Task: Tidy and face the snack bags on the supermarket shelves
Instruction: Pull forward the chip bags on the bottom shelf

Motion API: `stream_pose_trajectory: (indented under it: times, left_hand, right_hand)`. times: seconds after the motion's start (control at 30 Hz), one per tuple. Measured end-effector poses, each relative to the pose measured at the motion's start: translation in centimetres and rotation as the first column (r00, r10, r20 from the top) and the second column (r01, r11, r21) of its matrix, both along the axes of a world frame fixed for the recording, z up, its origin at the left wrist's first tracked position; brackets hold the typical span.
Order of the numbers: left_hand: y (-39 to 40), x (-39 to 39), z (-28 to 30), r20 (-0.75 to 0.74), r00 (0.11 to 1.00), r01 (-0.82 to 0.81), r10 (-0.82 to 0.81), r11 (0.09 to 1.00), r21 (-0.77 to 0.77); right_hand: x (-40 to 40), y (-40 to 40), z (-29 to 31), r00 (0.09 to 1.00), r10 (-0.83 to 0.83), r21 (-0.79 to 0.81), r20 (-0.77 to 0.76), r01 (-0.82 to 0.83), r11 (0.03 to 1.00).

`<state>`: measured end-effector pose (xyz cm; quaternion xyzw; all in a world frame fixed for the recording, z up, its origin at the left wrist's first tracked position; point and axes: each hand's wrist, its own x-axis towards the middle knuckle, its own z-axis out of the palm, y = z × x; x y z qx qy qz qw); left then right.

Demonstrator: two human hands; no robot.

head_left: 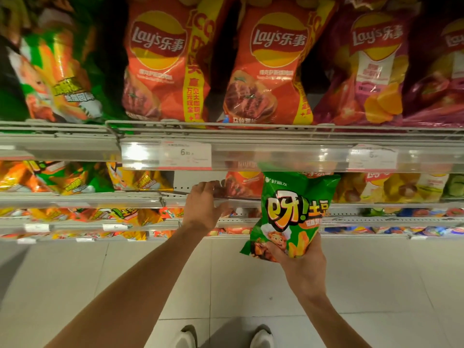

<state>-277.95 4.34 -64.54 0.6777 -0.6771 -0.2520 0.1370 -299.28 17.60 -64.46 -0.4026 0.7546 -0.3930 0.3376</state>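
A puffy green foil snack bag with orange lettering (291, 212) is held upright in front of the supermarket shelves, its top edge reaching the clear plastic price rail (276, 156) of the upper shelf. It is gripped at its bottom edge by the right hand (301, 262), whose fingers (273, 254) are curled round the lower seam. The left hand (203, 204) is stretched toward the grey wire front rail of the middle shelf (140, 194); its fingers are bent over the rail's edge beside a gap in the row, though whether the rail is truly grasped cannot be told.

The bag is judged to be light, air-filled and soft, with slippery film and brittle contents, so a gentle hold at a sealed seam or across the lower corners is best, never a squeeze on the middle.

On the upper shelf, large orange-red crisp bags (160, 66), a purple crisp bag (371, 66) and a green bag (60, 79) are stood facing outward. Yellow and green bags (62, 182) are seen lying untidily on the middle shelf.
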Motion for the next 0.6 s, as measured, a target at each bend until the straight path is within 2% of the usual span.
stream_pose_trajectory:
  times: [0.1, 0.17, 0.3, 0.4, 0.6]
  left_hand:
    - [2.2, 3.7, 0.1, 0.195, 0.980, 0.069, -0.030, 0.978, -0.197]
    - [3.3, 6.4, 0.1, 0.271, 0.963, 0.076, -0.006, 0.966, -0.245]
    - [4.2, 12.1, -0.6, 0.400, 0.916, 0.073, -0.006, 0.986, -0.153]
    - [3.9, 15.0, -1.1, 0.472, 0.880, 0.116, -0.052, 0.988, -0.107]
    - [3.3, 16.4, -1.3, 0.507, 0.853, 0.183, -0.121, 0.980, -0.074]
  right_hand:
    - [3.4, 0.3, 0.1, 0.998, 0.044, -0.002, 0.033, -0.044, 0.999]
    - [5.9, 0.4, 0.1, 0.995, 0.084, 0.004, 0.045, -0.085, 0.996]
    - [10.9, 0.0, 0.0, 0.985, 0.158, 0.043, 0.074, -0.162, 0.986]
    - [14.2, -1.6, 0.6, 0.982, 0.185, 0.046, 0.041, -0.186, 0.981]
    - [18.2, -7.6, 2.3, 0.989, 0.124, 0.054, -0.084, -0.120, 0.991]
